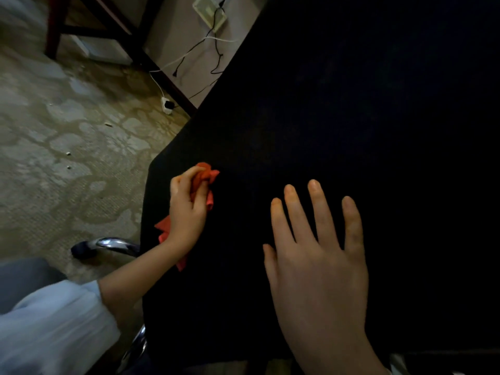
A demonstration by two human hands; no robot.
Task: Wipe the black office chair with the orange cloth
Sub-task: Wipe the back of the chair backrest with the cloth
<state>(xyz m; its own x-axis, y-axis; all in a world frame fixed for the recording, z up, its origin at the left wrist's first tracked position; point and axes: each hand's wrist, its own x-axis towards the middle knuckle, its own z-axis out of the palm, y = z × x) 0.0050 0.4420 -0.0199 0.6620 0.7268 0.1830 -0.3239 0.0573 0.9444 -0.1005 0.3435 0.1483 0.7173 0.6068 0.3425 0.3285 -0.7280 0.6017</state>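
Chair [338,109]: black, fills right of view.
Cloth [205,175]: orange, bunched in left hand [186,209], near chair's left edge.
Right hand [316,255]: flat, fingers spread, pressing chair.
Risk: loose bunch slipping from grasp; chair rolling on chrome base [116,243] if brace lifts.

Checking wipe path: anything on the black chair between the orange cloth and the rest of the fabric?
Only the right hand, lying flat on the black chair right of the orange cloth that the left hand grips. Farther up the fabric, nothing visible.
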